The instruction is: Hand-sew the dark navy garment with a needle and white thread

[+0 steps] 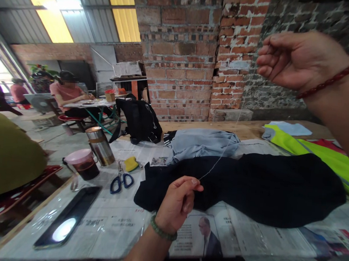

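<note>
My left hand (180,199), with a green bead bracelet at the wrist, pinches a thin white thread (216,162) between thumb and forefinger, above the near side of a dark navy cloth (265,187). From there the thread slants up and right towards my right hand (294,61), fading from sight against the brick wall. Raised high at the upper right, the right hand wears a red braided bracelet. Its fingers are curled and its thumb and forefinger pinched together at the thread's upper end; whether a needle is there is too small to tell.
Newspaper under clear plastic covers the table. On its left are a phone (68,216), scissors (121,182), a yellow object (131,164), a pink-topped cup (83,164) and a steel flask (101,145). Behind lie a black backpack (141,120), grey cloth (203,144) and a neon vest (311,154). People sit leftward.
</note>
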A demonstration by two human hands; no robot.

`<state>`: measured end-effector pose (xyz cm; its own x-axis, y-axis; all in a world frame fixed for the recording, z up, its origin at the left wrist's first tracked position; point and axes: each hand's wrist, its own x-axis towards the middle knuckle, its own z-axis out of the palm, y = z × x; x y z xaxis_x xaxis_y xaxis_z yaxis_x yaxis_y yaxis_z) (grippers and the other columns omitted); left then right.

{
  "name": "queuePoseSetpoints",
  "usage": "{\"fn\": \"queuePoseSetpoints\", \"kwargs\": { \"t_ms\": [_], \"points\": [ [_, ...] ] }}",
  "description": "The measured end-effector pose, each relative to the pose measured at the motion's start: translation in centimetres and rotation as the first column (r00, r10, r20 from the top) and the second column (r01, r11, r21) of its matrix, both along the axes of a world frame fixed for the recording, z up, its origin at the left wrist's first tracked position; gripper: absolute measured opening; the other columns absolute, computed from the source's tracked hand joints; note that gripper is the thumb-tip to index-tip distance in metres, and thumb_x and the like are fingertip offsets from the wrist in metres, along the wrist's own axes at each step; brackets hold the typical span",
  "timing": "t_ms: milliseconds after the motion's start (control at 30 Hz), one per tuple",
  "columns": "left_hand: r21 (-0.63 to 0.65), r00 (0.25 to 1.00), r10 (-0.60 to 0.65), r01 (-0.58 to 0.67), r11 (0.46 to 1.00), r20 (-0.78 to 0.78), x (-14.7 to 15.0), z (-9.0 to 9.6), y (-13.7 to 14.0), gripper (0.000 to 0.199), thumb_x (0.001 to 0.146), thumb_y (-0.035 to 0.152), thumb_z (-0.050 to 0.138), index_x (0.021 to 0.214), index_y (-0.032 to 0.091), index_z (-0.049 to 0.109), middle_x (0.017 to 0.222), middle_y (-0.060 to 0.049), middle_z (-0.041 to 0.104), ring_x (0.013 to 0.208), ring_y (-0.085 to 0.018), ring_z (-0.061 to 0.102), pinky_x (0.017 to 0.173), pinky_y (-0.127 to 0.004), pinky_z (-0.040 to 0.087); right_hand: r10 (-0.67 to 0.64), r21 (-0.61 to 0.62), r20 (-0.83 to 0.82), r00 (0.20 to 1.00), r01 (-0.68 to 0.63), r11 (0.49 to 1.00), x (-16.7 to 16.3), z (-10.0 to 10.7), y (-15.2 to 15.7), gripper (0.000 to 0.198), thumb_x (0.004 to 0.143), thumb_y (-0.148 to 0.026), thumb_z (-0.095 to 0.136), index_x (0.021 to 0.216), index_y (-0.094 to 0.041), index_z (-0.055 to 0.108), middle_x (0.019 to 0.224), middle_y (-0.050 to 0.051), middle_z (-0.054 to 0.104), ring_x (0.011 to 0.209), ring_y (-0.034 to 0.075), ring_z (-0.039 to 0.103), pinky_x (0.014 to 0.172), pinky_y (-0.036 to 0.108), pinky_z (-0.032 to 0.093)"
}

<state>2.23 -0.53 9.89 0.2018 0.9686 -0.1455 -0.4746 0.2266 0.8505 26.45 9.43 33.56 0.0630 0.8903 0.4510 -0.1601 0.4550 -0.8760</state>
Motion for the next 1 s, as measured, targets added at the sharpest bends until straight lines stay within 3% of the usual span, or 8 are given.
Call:
{"fn": "queuePoseSetpoints", "kwargs": {
  "t_ms": [167,467,767,1000],
  "points": [
    [0.001,1.0,0.02,-0.02,1.0,0.008,0.0,0.0,0.0,0.013,0.068,0.024,0.063,0.069,0.014,0.056,0.064,0.0,0.064,0.028,0.001,0.033,0.028,-0.014,0.015,-0.022,0.003,0.022,1.0,0.021,1.0,0.5,-0.1,0.3,0.029,0.084,-0.012,0.038,0.06,-0.017,0.054,0.06,-0.001,0.052,0.053,0.004,0.052,0.046,0.017,0.039],
    [0.0,0.999,0.05,-0.05,0.999,0.012,0.2,-0.2,-0.2,0.012,0.069,0.025,0.062,0.068,0.015,0.054,0.068,0.0,0.062,0.044,-0.006,0.049,0.029,-0.012,0.023,-0.263,-0.125,-0.13,0.956,0.247,0.961,1.1,-0.2,1.0,0.033,0.083,-0.006,0.038,0.055,-0.015,0.054,0.077,0.001,0.059,0.043,0.001,0.037,0.037,0.018,0.019],
    [0.008,0.995,0.069,-0.07,0.998,0.069,0.1,-0.8,-0.2,0.009,0.072,0.023,0.058,0.07,0.016,0.052,0.069,-0.001,0.059,0.052,-0.007,0.05,0.033,-0.013,0.027,-0.348,-0.169,-0.142,0.927,0.324,0.931,1.5,0.2,1.4,0.04,0.084,-0.006,0.033,0.052,-0.014,0.055,0.104,-0.001,0.061,0.046,-0.002,0.039,0.039,0.017,0.018],
    [0.016,0.993,0.063,-0.065,0.998,0.104,0.2,-0.9,-0.3,0.008,0.073,0.021,0.056,0.07,0.015,0.051,0.069,-0.001,0.057,0.052,-0.007,0.049,0.034,-0.014,0.028,-0.363,-0.171,-0.171,0.916,0.335,0.927,0.9,0.4,1.4,0.04,0.084,-0.008,0.034,0.051,-0.013,0.057,0.106,-0.002,0.061,0.047,-0.004,0.042,0.04,0.016,0.02]
  ]
}}
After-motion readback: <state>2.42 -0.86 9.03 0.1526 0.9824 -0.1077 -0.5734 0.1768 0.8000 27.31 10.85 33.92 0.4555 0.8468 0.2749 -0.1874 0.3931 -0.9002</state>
